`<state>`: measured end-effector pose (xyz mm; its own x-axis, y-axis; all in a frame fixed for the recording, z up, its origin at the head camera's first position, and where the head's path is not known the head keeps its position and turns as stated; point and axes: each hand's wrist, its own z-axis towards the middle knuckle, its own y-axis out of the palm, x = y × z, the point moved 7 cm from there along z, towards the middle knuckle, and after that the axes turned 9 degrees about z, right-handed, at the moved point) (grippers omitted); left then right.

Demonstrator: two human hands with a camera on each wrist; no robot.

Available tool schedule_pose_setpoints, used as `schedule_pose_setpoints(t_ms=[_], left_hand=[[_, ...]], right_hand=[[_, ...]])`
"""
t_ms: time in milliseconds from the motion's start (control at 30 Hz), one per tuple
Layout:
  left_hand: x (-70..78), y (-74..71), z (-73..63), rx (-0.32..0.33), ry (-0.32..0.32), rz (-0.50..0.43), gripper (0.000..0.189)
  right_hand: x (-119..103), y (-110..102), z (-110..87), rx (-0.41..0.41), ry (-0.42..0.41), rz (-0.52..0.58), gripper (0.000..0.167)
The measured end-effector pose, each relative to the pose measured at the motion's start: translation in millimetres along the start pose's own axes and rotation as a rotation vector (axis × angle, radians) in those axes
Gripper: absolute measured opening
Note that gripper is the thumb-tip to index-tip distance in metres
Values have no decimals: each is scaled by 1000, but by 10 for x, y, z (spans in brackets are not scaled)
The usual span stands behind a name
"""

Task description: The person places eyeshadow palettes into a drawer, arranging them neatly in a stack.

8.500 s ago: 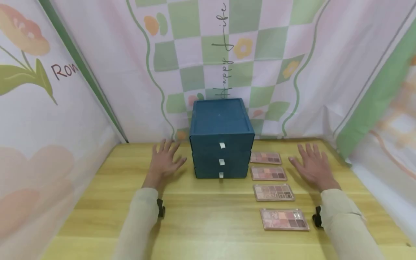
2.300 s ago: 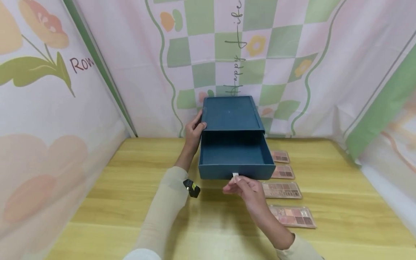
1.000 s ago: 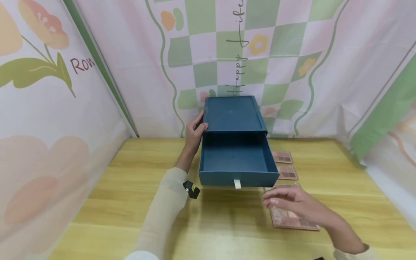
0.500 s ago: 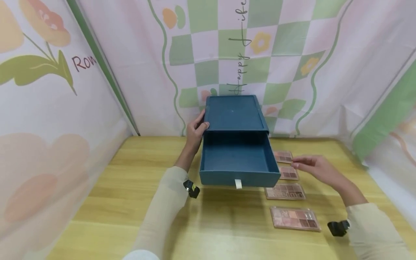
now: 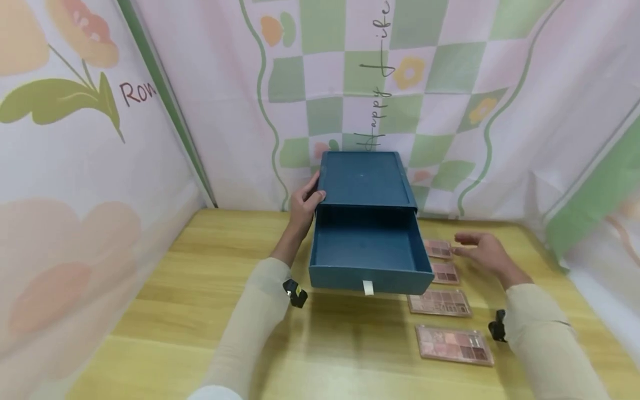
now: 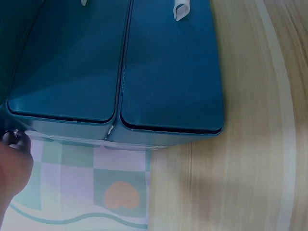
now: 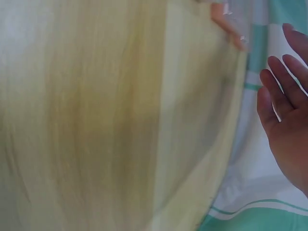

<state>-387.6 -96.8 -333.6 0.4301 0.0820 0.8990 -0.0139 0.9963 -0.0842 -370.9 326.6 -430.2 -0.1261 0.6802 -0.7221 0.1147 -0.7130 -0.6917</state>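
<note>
A dark blue drawer unit (image 5: 362, 178) stands against the back curtain, its top drawer (image 5: 370, 241) pulled out and bare inside. My left hand (image 5: 302, 208) grips the unit's left side, thumb on the top edge; the left wrist view shows two lower drawers (image 6: 173, 72) pushed in. At the right, my right hand (image 5: 485, 253) has its fingers and thumb spread apart, tips right at the end of the farthest eyeshadow palette (image 5: 439, 249). The right wrist view has that hand (image 7: 288, 115) with nothing in it. The unit partly hides the farthest palette.
Three more palettes lie in a column towards me: a second (image 5: 446, 273), a third (image 5: 440, 302) and the nearest one (image 5: 454, 344). A white pull tab (image 5: 368, 288) hangs on the drawer front, which overhangs the wooden table (image 5: 190, 311). Printed curtains (image 5: 240, 139) enclose the table.
My left hand has come onto the unit. My right hand has pulled the top drawer out by its tab, let go, and moved right and back to the farthest palette.
</note>
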Motion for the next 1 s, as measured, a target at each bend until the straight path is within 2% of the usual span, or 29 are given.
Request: schedule_pose_setpoints(t_ms=[167,467,667,1000], left_hand=[[20,-5,43,-6,5,3,61],[-10,-13,37,-14,-8,4,62],[0,-13,25,-7,2,13,64],[-15,-17,23,-10,8,-7,64]], right_hand=[[104,102,101,-65,63,13,68],[120,281,280,-143,43,52,68],[125,320,332,-144,2,9,67],[191,338,366,-172,17,13,67]])
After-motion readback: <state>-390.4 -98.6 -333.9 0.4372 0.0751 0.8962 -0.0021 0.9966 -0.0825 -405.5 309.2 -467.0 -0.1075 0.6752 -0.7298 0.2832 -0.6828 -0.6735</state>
